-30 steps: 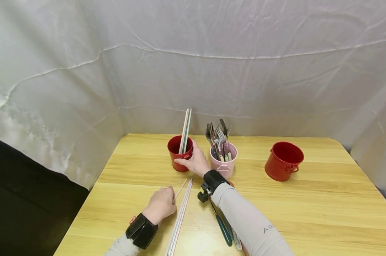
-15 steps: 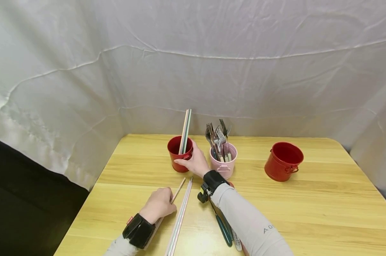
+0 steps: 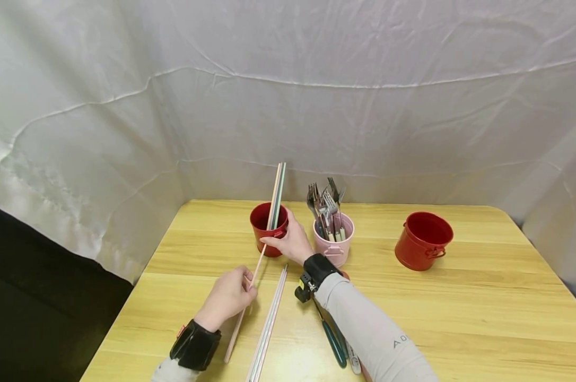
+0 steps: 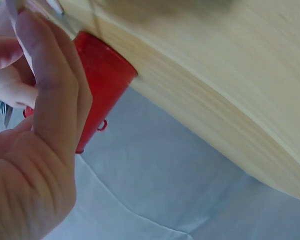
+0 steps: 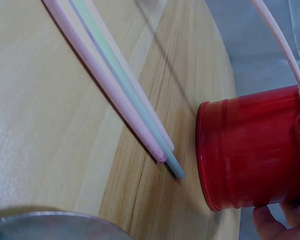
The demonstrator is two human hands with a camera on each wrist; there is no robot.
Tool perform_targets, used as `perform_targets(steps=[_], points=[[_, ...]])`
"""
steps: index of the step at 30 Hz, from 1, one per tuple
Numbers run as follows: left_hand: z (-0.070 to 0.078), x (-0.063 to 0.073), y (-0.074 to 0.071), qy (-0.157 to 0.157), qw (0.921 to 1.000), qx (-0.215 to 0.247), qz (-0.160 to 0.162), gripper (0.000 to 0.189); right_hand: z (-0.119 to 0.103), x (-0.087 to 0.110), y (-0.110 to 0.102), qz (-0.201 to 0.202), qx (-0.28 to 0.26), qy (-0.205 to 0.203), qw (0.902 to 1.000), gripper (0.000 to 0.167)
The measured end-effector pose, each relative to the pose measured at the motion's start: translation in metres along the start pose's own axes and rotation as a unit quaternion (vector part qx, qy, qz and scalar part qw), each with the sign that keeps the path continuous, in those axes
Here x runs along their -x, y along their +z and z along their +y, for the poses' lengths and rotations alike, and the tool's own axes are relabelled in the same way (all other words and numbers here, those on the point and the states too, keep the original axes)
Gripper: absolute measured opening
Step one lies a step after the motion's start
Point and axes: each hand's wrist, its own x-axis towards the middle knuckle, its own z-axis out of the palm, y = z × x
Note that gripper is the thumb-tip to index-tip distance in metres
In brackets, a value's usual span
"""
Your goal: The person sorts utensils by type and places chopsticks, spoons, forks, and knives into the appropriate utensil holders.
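Left hand (image 3: 227,297) pinches a pink stick (image 3: 235,337), its tip by the right hand (image 3: 293,241) gripping a red bucket (image 3: 260,232).

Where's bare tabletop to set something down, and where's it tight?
Bare table lies right of the right sleeve, before the right red bucket; another patch spans from the left red bucket to the table's left edge. Tight: between left hand and right sleeve, with loose sticks and a green-handled tool; the right hand fills the gap beside the pink bucket.
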Motion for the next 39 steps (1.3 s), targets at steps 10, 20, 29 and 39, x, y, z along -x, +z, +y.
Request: perform_targets(steps=[10, 20, 29, 39], points=[[-0.002, -0.001, -0.013, -0.01, 0.9992, 0.038, 0.01, 0.014, -0.002, -0.001, 0.0, -0.01, -0.005, 0.029, 0.9995, 0.093], [0.004, -0.013, -0.035, 0.004, 0.9925, 0.074, 0.098, 0.016, -0.001, -0.002, 0.0, -0.009, -0.003, 0.025, 0.9996, 0.091], [0.022, -0.03, -0.044, 0.055, 0.9595, 0.172, 0.217, 0.019, -0.002, -0.001, 0.0, -0.012, -0.01, 0.024, 0.9996, 0.091], [0.038, -0.045, -0.048, 0.096, 0.905, 0.236, 0.341, 0.018, -0.004, -0.001, 0.0, -0.012, -0.004, 0.04, 0.9991, 0.093]])
